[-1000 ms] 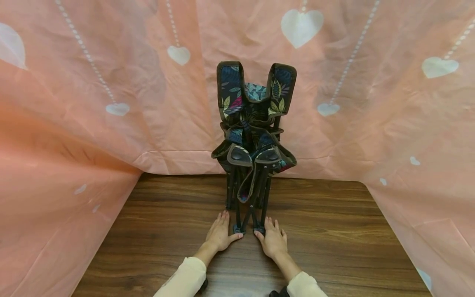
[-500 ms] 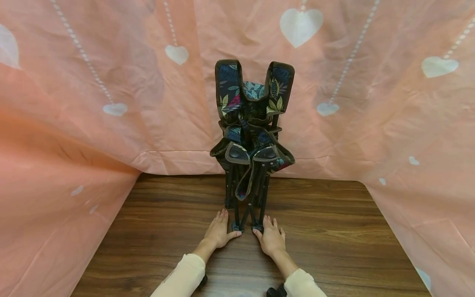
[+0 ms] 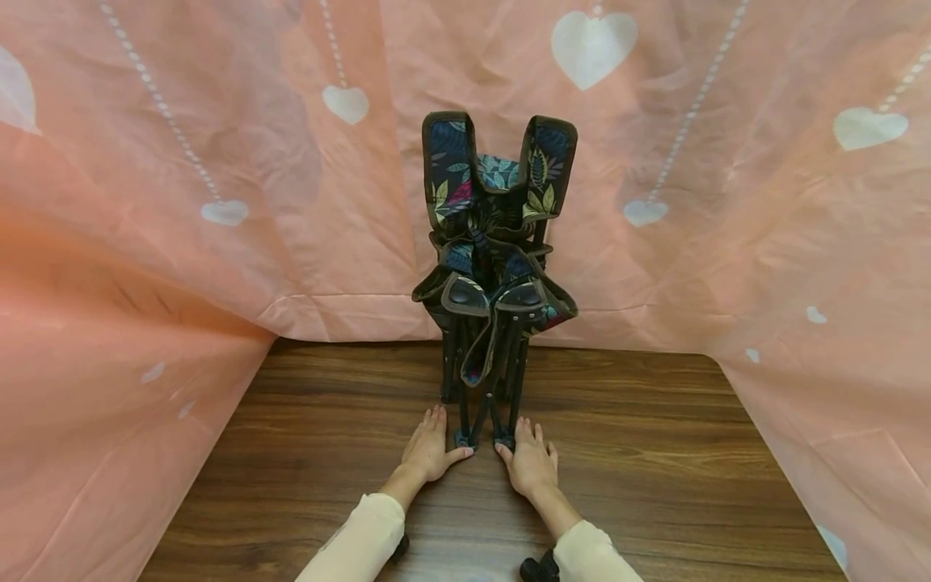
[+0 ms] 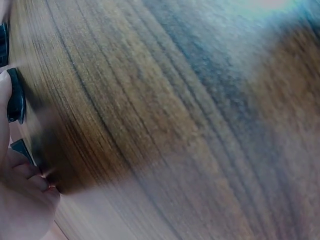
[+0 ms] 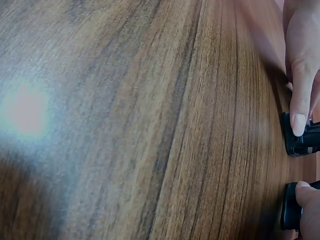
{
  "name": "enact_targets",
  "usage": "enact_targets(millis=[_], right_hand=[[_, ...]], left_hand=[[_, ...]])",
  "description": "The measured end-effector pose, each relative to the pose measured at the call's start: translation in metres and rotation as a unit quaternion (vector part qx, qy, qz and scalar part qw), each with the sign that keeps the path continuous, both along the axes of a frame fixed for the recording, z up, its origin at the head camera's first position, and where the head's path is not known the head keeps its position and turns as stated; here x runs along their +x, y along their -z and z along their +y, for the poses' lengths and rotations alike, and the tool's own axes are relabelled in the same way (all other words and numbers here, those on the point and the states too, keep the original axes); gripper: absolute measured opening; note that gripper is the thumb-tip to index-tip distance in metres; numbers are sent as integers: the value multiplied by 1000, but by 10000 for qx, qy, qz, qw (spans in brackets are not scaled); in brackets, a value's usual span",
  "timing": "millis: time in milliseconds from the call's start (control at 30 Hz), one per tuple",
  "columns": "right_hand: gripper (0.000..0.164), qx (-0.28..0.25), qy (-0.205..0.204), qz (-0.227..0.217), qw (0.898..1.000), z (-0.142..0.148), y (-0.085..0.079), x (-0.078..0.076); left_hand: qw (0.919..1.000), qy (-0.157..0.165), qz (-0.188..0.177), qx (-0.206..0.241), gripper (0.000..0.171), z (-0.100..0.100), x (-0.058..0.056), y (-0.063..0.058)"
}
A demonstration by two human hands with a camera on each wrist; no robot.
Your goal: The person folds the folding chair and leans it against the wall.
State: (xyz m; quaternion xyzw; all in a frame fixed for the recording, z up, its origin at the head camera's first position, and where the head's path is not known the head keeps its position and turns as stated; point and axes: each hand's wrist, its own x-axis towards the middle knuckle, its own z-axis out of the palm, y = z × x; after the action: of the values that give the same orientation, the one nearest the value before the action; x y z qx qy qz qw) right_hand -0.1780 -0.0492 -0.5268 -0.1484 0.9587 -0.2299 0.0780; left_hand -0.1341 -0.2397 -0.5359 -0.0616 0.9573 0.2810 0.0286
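Note:
A folded fabric chair [image 3: 502, 202] with a dark leaf print stands upright on its thin black legs in the head view. My left hand [image 3: 429, 446] lies beside the near left foot [image 3: 465, 439], fingers extended forward and thumb touching that foot. Mirroring it on the other side, my right hand [image 3: 532, 462] has straight fingers and its thumb on the near right foot [image 3: 503, 440]. The right wrist view shows the left thumb laid on top of a black plastic foot [image 5: 295, 142]. In the left wrist view only part of the left hand [image 4: 27, 200] shows.
The chair stands on a brown wood-grain tabletop [image 3: 640, 453]. Close behind it hangs a pink cloth [image 3: 349, 202] with white hearts, which also encloses the left and right sides.
Both hands stay at the chair's near feet, and the chair stands in the same place. Only a slight shift of the head view shows.

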Motion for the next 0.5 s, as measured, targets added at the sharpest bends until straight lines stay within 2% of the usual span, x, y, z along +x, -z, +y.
enact_targets(millis=[500], right_hand=[[68,238,-81,-49,9997,1,-4,-1]], left_hand=[[9996,-243,30,-165,87,9,4,-1]])
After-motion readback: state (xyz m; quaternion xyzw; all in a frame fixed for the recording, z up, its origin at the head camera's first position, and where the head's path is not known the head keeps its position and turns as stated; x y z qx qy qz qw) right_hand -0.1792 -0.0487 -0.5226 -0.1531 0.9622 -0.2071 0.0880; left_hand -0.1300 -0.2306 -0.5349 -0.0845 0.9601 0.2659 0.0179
